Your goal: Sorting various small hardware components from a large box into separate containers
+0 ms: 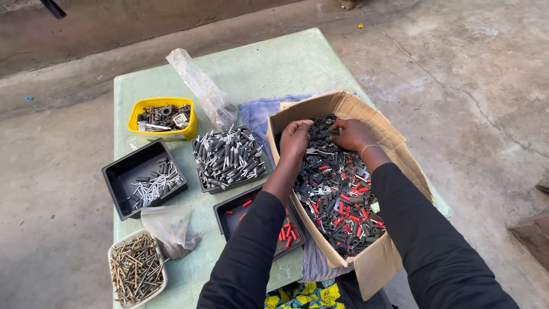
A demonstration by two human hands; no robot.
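Both my hands reach into a tilted cardboard box (396,140) filled with small black and red plastic parts (337,197) and bits of metal. My left hand (295,139) rests on the pile near the box's far left wall, fingers curled down into black parts. My right hand (351,134) lies just right of it at the far end, fingers bent and pinching among the same black pieces. Whether either hand actually holds a part is hidden by the fingers. Black sleeves cover both arms.
On the pale green table (269,63) stand a yellow tub of mixed hardware (163,118), a black tray of grey pins (230,157), a black tray with few pins (143,177), a black tray with red parts (240,214), a white tub of brass screws (136,269), plastic bags and a cloth.
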